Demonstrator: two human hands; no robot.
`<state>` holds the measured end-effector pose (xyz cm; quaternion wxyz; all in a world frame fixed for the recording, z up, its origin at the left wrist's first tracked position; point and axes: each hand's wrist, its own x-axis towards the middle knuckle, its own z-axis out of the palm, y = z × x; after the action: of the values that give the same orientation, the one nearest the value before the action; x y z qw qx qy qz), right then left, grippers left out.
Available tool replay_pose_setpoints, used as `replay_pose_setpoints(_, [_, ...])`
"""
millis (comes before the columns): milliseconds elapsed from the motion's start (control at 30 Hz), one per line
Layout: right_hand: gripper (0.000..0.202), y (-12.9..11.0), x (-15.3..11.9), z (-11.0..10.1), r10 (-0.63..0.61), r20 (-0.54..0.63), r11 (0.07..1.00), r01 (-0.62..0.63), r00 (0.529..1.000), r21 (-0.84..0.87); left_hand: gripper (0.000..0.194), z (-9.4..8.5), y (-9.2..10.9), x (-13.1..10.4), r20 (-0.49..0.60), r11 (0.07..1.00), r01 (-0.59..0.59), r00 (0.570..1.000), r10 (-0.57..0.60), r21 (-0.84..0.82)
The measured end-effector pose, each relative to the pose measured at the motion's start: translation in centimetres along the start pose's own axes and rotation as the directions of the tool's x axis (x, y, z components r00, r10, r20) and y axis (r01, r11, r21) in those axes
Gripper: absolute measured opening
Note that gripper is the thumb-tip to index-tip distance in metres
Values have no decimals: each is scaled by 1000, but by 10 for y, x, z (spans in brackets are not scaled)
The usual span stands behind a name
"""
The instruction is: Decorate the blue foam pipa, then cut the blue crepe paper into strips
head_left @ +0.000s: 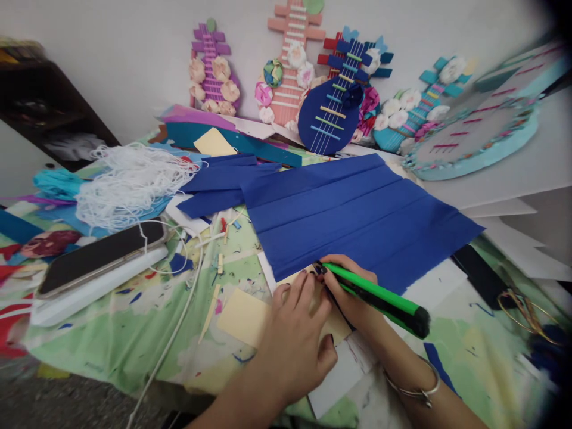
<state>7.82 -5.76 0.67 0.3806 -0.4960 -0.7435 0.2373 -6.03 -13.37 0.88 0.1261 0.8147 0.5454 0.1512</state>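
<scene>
The near edge of the blue paper (353,208) lies just beyond your fingertips, over part of the cream card (337,326). Right of your forearm, the tablecloth (476,381) gives you some room, with one blue strip (440,366) close by. Your left hand (295,330) is palm down on the card, fingers a little spread; your right hand (353,307) pinches the green cutter (379,298) near its front end, at the card's far part — the blade is too small to make out.

To the left, a white cable (181,322) trails over the near edge, beside a phone (102,256) on a white box. Gold-handled scissors (529,316) sit far right. Along the wall stand paper-flowered toy guitars (330,113), flat-bodied and brightly coloured. The blue paper is creased in long bands — the string (134,185) a loose white tangle.
</scene>
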Motion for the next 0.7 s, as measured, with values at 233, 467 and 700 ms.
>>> replay_pose_setpoints(233, [14,0,-1,0,23,2,1000,-23,1000,5,49,-2,0,-1,2,1000,4,1000,-4,-9])
replay_pose_setpoints(467, [15,-2,-1,0,24,8,1000,-24,1000,-10,52,-4,1,1,11,1000,8,1000,-8,-16])
replay_pose_setpoints(700, [13,-2,-2,-1,14,-4,1000,-14,1000,-8,51,-2,1,0,6,1000,16,1000,-16,-22])
